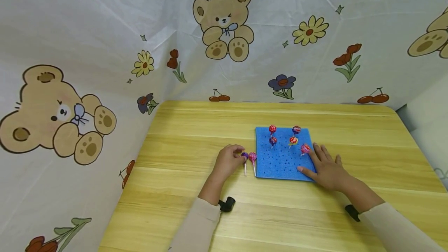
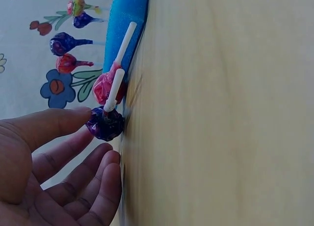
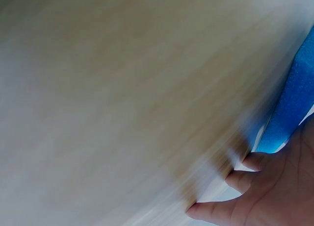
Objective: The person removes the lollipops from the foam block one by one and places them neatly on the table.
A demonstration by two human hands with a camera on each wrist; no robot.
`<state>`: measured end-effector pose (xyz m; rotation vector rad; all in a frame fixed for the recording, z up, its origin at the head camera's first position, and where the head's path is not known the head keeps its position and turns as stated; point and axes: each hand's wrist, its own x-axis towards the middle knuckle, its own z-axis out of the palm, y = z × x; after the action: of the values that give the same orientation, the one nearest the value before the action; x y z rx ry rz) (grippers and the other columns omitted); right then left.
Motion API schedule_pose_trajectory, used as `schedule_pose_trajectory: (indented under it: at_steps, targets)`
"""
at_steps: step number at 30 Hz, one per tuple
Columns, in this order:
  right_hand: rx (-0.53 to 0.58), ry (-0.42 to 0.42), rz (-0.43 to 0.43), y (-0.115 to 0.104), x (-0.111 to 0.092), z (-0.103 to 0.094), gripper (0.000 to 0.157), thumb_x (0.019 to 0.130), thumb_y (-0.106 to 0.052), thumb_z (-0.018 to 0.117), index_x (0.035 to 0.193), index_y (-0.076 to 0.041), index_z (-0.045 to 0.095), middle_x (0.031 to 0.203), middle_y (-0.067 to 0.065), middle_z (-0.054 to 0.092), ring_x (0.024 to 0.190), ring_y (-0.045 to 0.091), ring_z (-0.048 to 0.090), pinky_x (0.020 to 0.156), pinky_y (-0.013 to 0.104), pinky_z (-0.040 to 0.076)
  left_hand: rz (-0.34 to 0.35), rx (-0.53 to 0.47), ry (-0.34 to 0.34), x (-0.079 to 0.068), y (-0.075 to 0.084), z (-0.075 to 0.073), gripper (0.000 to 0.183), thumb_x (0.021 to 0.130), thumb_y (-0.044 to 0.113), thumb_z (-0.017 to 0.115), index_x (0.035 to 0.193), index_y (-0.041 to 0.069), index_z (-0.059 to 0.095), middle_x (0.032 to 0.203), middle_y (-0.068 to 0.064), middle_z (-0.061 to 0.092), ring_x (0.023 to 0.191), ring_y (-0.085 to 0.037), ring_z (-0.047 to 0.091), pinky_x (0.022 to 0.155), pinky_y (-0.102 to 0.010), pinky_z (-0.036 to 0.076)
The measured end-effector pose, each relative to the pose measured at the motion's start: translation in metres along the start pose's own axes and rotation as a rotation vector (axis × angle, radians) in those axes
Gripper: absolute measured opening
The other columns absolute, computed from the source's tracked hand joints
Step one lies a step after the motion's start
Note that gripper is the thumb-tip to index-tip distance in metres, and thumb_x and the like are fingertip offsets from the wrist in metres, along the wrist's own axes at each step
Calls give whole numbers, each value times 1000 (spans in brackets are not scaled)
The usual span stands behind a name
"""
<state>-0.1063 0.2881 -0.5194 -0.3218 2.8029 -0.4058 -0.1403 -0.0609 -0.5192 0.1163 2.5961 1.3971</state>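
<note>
At the left of the blue foam board (image 1: 267,170), my left hand (image 1: 226,162) pinches the wrapped head of a purple lollipop (image 2: 105,127) between thumb and index finger. Its white stick points toward me, and the other fingers curl loosely. Beside it, next to the board's left edge, lies a pink lollipop (image 1: 252,157) on the table. My right hand (image 1: 330,173) rests with spread fingers at the board's right edge, its thumb on top of the board. Several lollipops stand upright in the board, among them a pink one (image 1: 305,149) near the right hand.
The board's top has rows of small holes. Under everything is a wood-grain table (image 1: 280,213). A pale cloth (image 1: 115,18) printed with bears and flowers hangs behind and at the left. Each wrist carries a black camera mount (image 1: 227,204).
</note>
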Motion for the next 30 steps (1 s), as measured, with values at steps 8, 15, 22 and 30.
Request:
schedule_pose_trajectory:
  at_steps: [8,15,22,30]
  targets:
    - [-4,0,-1,-2,-1,-1,96,97,-67,47,157,5,25,164,34,9,150,58,6,104,88,3,27,-30,45,-2,4,-6,29,92,15,74,120,9,72,117,-7,68,101,-20,65,84,-33,56]
    - [9,-2,-1,-1,-1,-1,96,97,-67,47,157,5,24,165,33,7,150,57,4,104,88,3,110,-143,82,1,5,-11,32,94,19,72,125,9,69,120,-4,69,108,-19,64,91,-36,56]
    - [9,0,-4,0,-1,0,96,97,-67,48,157,5,24,165,33,8,151,57,4,104,88,3,155,-175,120,3,10,-11,35,94,22,74,126,11,69,120,1,69,108,-17,65,88,-31,57]
    - [0,0,1,2,0,2,97,96,-68,47,158,4,24,165,32,7,151,57,4,104,88,2,197,-174,125,5,22,-6,31,93,23,75,123,19,71,120,4,69,106,-15,66,86,-26,57]
